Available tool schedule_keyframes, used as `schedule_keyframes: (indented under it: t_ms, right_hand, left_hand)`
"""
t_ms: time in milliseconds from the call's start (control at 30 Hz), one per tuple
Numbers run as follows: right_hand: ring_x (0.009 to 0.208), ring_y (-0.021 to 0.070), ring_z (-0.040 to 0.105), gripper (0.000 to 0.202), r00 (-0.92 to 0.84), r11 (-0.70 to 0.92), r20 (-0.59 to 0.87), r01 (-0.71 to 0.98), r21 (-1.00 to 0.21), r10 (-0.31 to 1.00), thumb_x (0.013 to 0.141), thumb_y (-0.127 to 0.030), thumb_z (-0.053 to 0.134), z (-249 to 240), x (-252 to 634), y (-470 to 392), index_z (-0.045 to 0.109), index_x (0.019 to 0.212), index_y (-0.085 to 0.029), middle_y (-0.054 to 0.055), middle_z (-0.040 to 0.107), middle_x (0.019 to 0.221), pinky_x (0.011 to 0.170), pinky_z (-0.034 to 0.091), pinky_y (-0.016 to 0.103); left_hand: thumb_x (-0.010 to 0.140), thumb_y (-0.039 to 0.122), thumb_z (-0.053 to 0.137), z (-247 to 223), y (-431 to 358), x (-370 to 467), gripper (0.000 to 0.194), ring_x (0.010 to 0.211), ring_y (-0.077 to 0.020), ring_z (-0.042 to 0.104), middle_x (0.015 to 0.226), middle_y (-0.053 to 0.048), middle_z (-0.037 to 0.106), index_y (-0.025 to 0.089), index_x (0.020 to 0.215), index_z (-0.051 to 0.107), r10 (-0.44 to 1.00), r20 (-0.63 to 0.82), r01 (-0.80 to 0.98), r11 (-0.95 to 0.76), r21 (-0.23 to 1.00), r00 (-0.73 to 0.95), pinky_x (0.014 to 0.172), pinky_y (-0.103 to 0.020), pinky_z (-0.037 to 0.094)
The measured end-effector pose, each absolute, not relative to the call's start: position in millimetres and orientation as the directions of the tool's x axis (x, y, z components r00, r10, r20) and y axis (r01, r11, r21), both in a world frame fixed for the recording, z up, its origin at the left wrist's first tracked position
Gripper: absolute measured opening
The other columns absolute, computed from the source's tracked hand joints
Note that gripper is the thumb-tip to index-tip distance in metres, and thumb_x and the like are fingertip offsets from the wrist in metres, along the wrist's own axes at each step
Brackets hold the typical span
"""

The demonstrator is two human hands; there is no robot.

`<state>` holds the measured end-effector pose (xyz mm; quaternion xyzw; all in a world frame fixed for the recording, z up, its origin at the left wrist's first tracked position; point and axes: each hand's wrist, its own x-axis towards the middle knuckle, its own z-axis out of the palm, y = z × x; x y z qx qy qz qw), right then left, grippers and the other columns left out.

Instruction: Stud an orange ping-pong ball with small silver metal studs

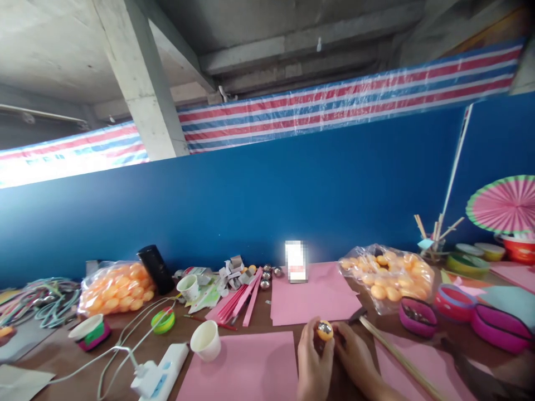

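A small ball (pixel 325 329), silver on its upper face with orange around it, sits at the bottom of the frame, right of centre. It may be a metal ball set against an orange one, but it is too small and soft in the view to be sure. Being round, it shows no long axis; the silver side faces up.

The left hand (pixel 314 356) grips it, thumb on the near side and fingers curled around the left. The right hand (pixel 354 353) lies just to the right, its fingertips bent in toward the ball; whether they touch it or pinch something I cannot tell. So the ball lies at the left hand's fingertips and leftward of the right hand, the left being nearer.

Beyond the hands, pink sheets (pixel 313 295) lie on the table (pixel 259 322). A pale stick (pixel 401 357) slants from beside the right hand toward the lower right. Left of the hands stands a white cup (pixel 205 341). Silver balls (pixel 265 284) cluster near the centre of the frame, beside pink strips (pixel 252 301), and a clear bag of orange balls (pixel 378 292) rests at centre right.
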<state>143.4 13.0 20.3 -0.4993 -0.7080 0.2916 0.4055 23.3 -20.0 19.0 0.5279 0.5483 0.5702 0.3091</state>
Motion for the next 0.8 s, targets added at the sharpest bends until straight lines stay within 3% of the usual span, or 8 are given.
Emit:
schedule_keyframes:
  t_ms: [200,567,800]
  right_hand:
    - [0.085,0.0196,0.060,0.025,-0.175,0.337,0.289,0.416,-0.845,0.941,0.075,-0.025,0.043,20.1,145.0,14.3,0.059,0.093,-0.019,0.007,0.064,0.093,0.076,0.045,0.029]
    - [0.076,0.0186,0.058,0.020,-0.238,0.453,0.387,0.528,-0.719,0.891,0.078,-0.016,0.041,7.5,144.2,19.6,0.060,0.082,-0.018,0.006,0.062,0.081,0.071,0.046,0.030]
    - [0.080,0.0155,0.057,0.017,-0.219,0.537,0.493,0.432,-0.725,0.842,0.083,-0.019,0.040,72.1,153.7,-3.7,0.056,0.089,-0.021,0.004,0.060,0.085,0.072,0.047,0.026]
  left_hand:
    - [0.074,0.030,0.053,27.2,-6.8,26.5,0.041,0.102,-0.0200,0.053,0.111,-0.010,0.057,0.016,0.112,0.050,0.954,0.214,0.153,-0.184,0.971,-0.211,0.088,-0.029,0.043]
    - [0.071,0.035,0.058,14.5,-3.7,17.0,0.046,0.097,-0.0215,0.057,0.108,-0.013,0.059,0.014,0.112,0.049,0.946,0.112,-0.056,-0.135,0.989,-0.303,0.085,-0.032,0.045]
    - [0.072,0.032,0.058,24.8,-9.9,4.1,0.049,0.101,-0.0208,0.055,0.109,-0.012,0.058,0.016,0.116,0.044,0.918,0.089,-0.083,-0.131,0.988,-0.386,0.085,-0.032,0.046]
